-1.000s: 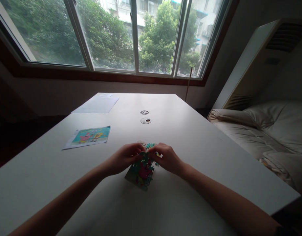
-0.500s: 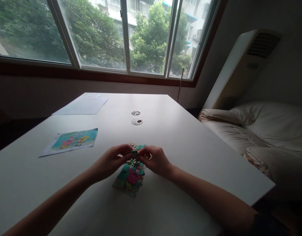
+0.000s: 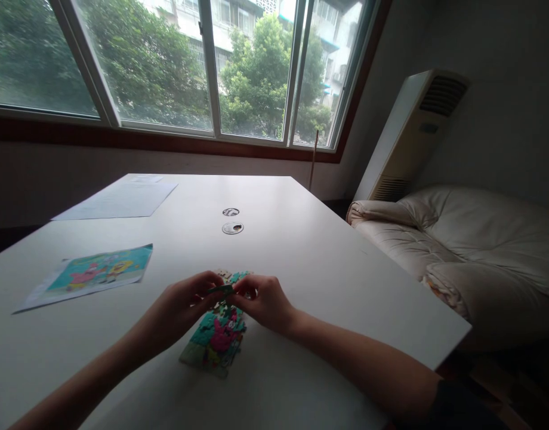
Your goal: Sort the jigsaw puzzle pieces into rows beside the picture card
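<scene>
Between my two hands, dark green jigsaw puzzle pieces (image 3: 221, 289) are held just above the table. My left hand (image 3: 196, 297) pinches them from the left, fingers closed. From the right, the closed fingertips of my right hand (image 3: 262, 298) meet them; how many pieces there are I cannot tell. Directly below and nearer to me lies a partly joined jigsaw puzzle (image 3: 216, 340) with a pink figure on teal and green. Loose puzzle pieces (image 3: 234, 276) lie just beyond my fingers, partly hidden by my hands.
A printed picture sheet (image 3: 99, 270) with cartoon figures lies on the white table (image 3: 310, 251) to the left. Farther back are pale paper sheets (image 3: 122, 200). Two round inserts (image 3: 233, 228) sit in the tabletop. A cream sofa (image 3: 462, 239) stands to the right.
The view has turned slightly right, so everything sits farther left in it. Both hands still hold the pieces over the puzzle, with only a slight shift of the fingers.
</scene>
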Demonstrator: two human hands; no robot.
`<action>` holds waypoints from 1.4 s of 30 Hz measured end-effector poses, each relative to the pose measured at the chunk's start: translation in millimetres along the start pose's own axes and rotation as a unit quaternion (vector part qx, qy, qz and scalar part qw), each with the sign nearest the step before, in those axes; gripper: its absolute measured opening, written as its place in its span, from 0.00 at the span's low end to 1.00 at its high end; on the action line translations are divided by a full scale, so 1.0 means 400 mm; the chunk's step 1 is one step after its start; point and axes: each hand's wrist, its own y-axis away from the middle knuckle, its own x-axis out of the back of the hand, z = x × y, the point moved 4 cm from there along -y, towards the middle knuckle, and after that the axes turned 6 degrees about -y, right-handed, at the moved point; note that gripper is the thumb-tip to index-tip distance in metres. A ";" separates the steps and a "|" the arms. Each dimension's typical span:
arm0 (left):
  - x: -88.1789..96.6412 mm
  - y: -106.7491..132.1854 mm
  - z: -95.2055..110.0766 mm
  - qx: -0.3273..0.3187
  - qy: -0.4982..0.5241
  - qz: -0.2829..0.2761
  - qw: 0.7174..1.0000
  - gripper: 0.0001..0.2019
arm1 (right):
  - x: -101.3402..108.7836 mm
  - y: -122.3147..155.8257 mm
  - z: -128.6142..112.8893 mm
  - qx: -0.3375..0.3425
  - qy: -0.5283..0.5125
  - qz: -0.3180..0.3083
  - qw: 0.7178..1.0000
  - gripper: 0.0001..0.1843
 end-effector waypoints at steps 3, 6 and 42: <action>0.003 0.001 0.006 -0.002 0.013 0.001 1.000 0.11 | -0.001 0.000 -0.003 -0.007 -0.026 0.003 1.000 0.13; 0.003 -0.001 0.004 0.001 0.044 0.008 0.999 0.11 | 0.001 0.000 -0.006 -0.005 -0.046 0.015 0.999 0.13; -0.002 0.009 -0.020 0.165 0.208 0.032 0.964 0.19 | 0.040 -0.006 -0.017 0.115 0.142 -0.017 0.983 0.09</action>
